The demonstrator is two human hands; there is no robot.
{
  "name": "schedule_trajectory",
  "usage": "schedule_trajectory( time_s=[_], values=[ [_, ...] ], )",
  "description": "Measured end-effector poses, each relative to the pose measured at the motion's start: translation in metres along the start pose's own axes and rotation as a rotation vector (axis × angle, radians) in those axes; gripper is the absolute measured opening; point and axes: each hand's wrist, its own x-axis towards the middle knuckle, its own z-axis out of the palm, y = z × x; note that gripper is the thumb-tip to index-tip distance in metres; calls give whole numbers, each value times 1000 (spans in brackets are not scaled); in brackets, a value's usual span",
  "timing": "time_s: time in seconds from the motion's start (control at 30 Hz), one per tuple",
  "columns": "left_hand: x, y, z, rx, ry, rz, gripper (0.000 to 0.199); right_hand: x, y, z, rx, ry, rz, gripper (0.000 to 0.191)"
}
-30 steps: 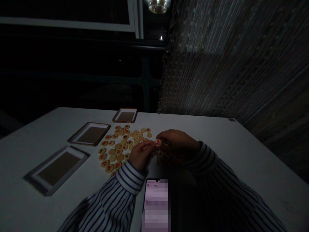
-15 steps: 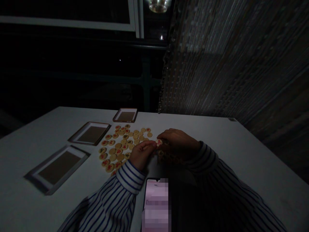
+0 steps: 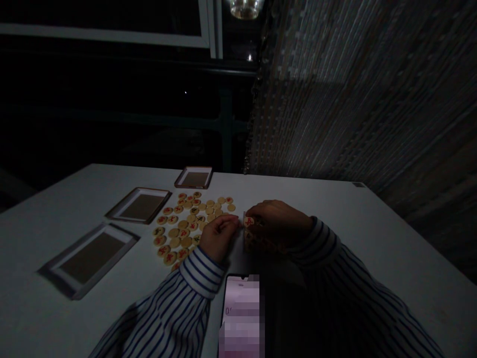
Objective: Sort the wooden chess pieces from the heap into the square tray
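My right hand [image 3: 281,221] has its fingers closed on a round wooden piece with a red character [image 3: 249,222]. Below it, more pieces [image 3: 249,238] lie partly in the shadow of that hand, by a thin upright edge. To the left, my left hand [image 3: 219,236] is closed, thumb and fingertips together; whether anything small is between them is hidden. Beside my left hand several round wooden pieces [image 3: 182,232] are spread over the white table, some with red or black characters and some plain.
Three shallow rectangular trays or lids, a near one [image 3: 89,258], a middle one [image 3: 139,205] and a far one [image 3: 194,177], stand left of the pieces. A lit phone [image 3: 240,318] is at the near edge. A strand curtain [image 3: 320,89] hangs behind the table [image 3: 354,238].
The red-character piece has moved slightly right, away from my left fingertips, and is now with my right hand alone. My left hand has stayed nearly in place.
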Motion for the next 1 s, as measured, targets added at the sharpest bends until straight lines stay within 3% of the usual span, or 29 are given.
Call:
schedule_trajectory(
  time_s=[0.73, 1.0],
  values=[
    [0, -7, -3, 285, 31, 217, 22, 2, -4, 9, -99, -220, 36, 24],
    [3, -12, -7, 369, 4, 249, 24, 0, -4, 18, -231, -152, -17, 26]
  ],
)
